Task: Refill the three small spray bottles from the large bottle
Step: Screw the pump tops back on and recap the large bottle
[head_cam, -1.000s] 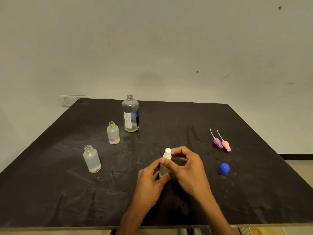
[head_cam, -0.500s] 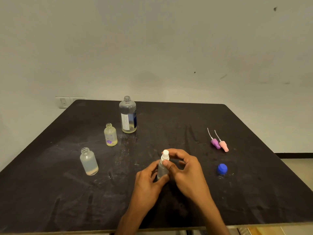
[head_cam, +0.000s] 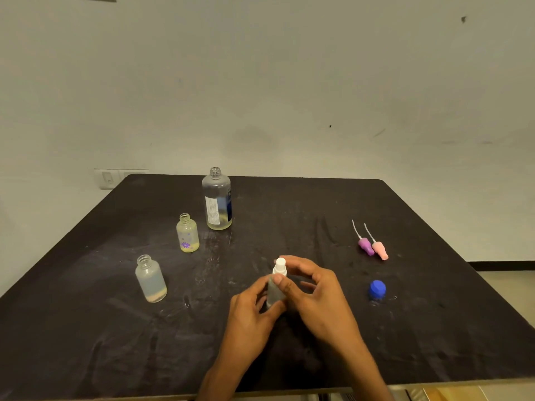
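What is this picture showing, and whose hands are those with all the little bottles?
The camera sits on a person's head and looks down, so you see that person's own hands. The left hand holds a small frosted spray bottle on the black table, and the fingers of the right hand pinch its white sprayer top. To the left stand two open small bottles, one plain and one with flowers, and behind them the large bottle, also open. To the right lie a purple sprayer, a pink sprayer and a blue cap.
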